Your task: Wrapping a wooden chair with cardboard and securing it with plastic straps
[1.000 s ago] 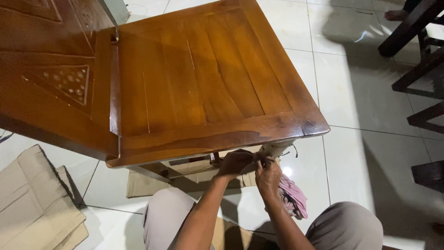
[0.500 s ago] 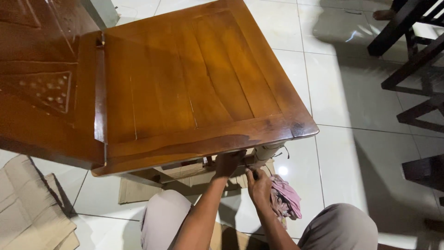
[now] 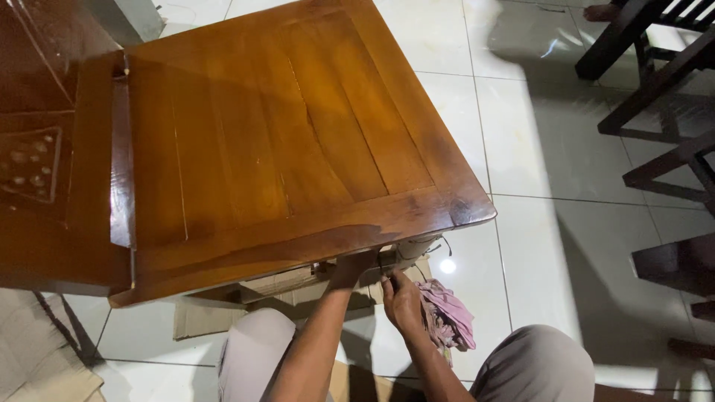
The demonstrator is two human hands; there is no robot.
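Fingers of both hands hidden under glossy wooden table (image 3: 283,141) (grip unclear) — white tiled floor (image 3: 566,149), cardboard (image 3: 45,365).

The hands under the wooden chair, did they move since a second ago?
Yes. The left hand slid further under the seat's front edge, now partly hidden. The right hand dropped slightly, staying by the pale leg. The pink rag and cardboard stayed put.

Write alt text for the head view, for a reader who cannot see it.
A seated person's left hand and right hand work under the front edge of a glossy brown wooden table, beside a crumpled pink cloth on white floor tiles.
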